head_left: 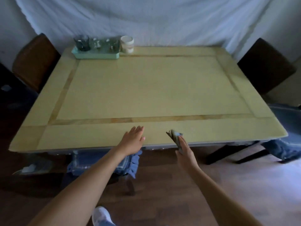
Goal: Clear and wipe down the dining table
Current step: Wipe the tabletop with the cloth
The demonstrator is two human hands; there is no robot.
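Observation:
The cream dining table with a tan inlaid border fills the middle of the head view. My left hand lies flat with straight fingers over the table's near edge. To its right, my right hand holds a crumpled grey-green cloth at the near edge, and the cloth's tip reaches onto the tabletop. At the far left corner a mint-green tray carries a dark glass and clear glasses. A white jar stands just right of the tray.
A brown chair stands at the table's left side and a dark chair at the right. A chair with a blue frilled cushion sits under the near edge. Blue fabric lies at the right corner. A white sheet hangs behind.

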